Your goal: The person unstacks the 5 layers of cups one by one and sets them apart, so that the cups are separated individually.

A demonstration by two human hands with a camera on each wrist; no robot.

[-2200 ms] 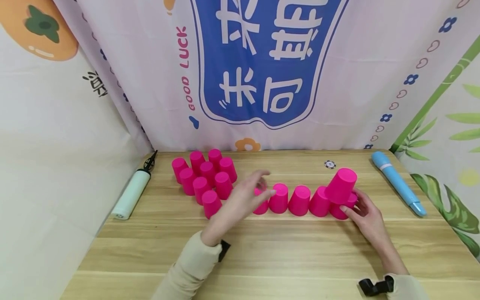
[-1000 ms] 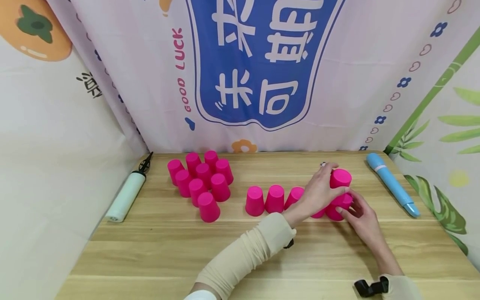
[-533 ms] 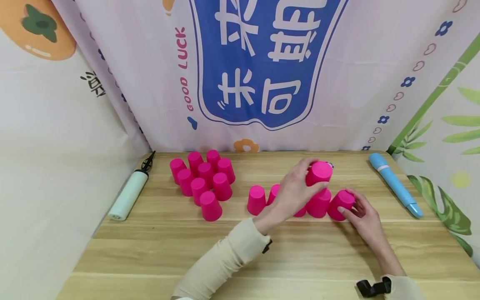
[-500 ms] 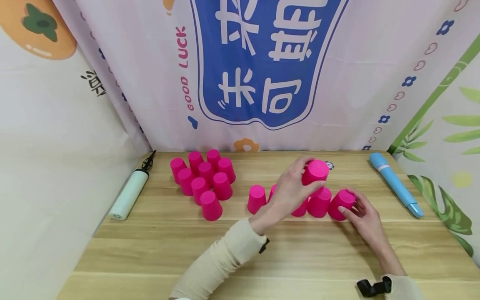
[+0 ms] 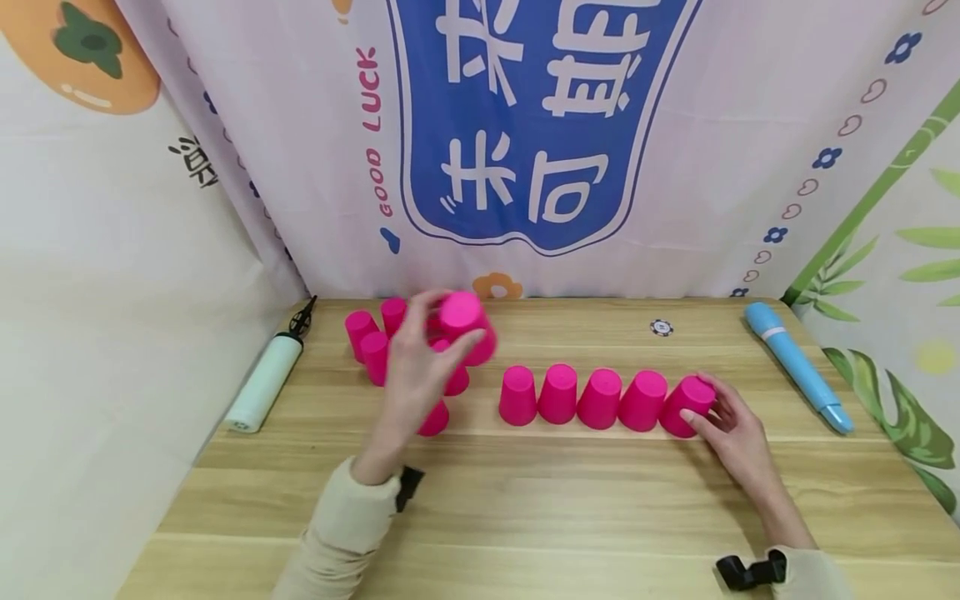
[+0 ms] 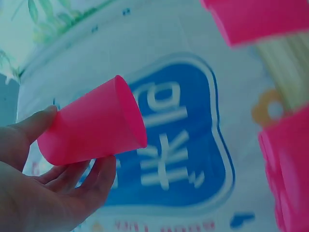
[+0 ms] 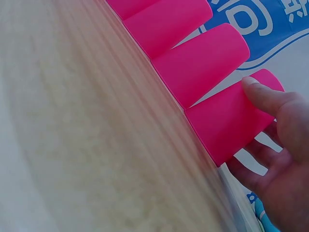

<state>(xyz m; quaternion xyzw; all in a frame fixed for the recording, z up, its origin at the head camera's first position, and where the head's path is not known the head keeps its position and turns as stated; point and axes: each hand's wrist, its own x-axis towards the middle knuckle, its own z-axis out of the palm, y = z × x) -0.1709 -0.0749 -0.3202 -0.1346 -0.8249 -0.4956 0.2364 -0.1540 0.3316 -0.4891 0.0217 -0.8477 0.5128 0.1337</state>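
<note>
My left hand [image 5: 415, 367] holds a pink plastic cup [image 5: 467, 325] in the air, upside down, over the cluster at the left. In the left wrist view, thumb and fingers grip this cup [image 6: 91, 123] near its closed end, and its open rim faces away from the palm. My right hand [image 5: 738, 433] grips the rightmost pink cup [image 5: 686, 406] of a row standing upside down on the table. The right wrist view shows the thumb on one side of that cup [image 7: 231, 118] and fingers on the other. Neighbouring row cups [image 5: 600, 400] stand close beside it.
Several more upside-down pink cups [image 5: 361, 333] stand clustered at the back left, partly hidden by my left hand. A pale green hand pump [image 5: 266, 383] lies at the left edge, a blue tube-shaped thing [image 5: 795, 362] at the right. A small round chip [image 5: 661, 327] lies at the back.
The left hand took the cup off the right end of the row and carried it left to above the cluster. The right hand stays on the end cup.
</note>
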